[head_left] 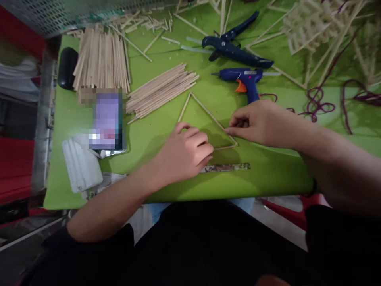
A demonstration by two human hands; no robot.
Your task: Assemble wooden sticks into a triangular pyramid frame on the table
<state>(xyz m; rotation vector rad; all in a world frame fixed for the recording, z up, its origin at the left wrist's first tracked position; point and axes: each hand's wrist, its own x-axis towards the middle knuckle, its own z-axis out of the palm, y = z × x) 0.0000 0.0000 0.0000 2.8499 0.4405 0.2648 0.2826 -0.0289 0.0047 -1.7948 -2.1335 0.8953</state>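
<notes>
A triangle of thin wooden sticks point(207, 112) lies flat on the green table, its tip pointing away from me. My left hand point(187, 153) covers its lower left corner, fingers curled down over the sticks. At the right side, near the lower right corner, my right hand point(258, 124) pinches the stick between thumb and finger. Just beyond the right hand lies a blue hot glue gun point(248, 77) with an orange trigger, a small red light and a glue stick in its back. A flat patterned strip point(228, 168) lies below the triangle, partly under my left hand.
Loose wooden sticks point(162, 91) and a bigger bundle point(101, 59) lie at the left. Nearby are a blurred phone point(107, 121), a white case-like object point(81, 165) and a black object point(67, 68). Dark blue cutters point(235, 49), purple string point(318, 101) and a stick structure point(312, 29) lie beyond.
</notes>
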